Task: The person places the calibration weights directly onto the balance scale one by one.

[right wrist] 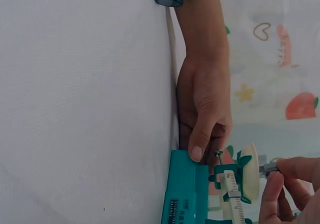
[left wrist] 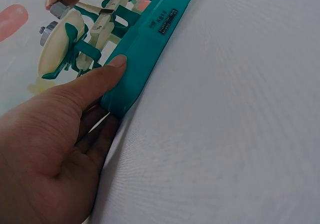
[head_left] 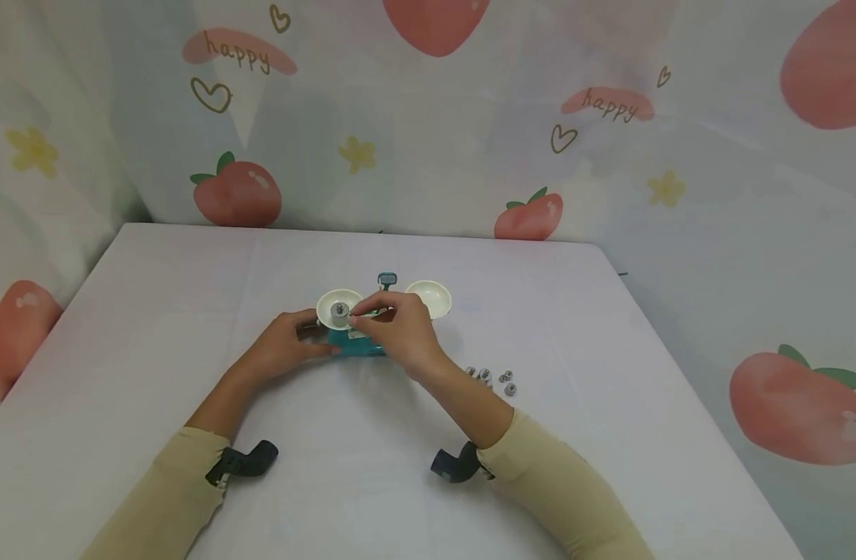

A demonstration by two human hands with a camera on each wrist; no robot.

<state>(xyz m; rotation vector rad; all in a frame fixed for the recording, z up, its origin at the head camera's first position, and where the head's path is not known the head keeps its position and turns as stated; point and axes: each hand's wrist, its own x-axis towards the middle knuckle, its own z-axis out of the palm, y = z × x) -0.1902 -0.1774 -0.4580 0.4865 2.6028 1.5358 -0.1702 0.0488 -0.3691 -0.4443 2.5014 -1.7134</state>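
Observation:
A small teal balance scale (head_left: 358, 344) with two cream pans stands on the white table. My left hand (head_left: 285, 342) grips the left end of its base, thumb on the front face (left wrist: 112, 72) and the other fingers behind. Over the left pan (head_left: 323, 317), my right hand (head_left: 405, 327) pinches a small metal weight (left wrist: 60, 8) between thumb and fingertips. Another metal weight (head_left: 340, 315) sits in that pan, right beside the pinched one. The right pan (head_left: 430, 299) shows nothing in it. Part of the beam is hidden behind my right hand in the head view.
Several small metal weights (head_left: 485, 376) lie on the table (head_left: 609, 467) to the right of the scale, partly behind my right forearm. A patterned cloth (head_left: 428, 155) hangs behind the table's far edge. Black wrist cameras (head_left: 244, 460) jut from both sleeves.

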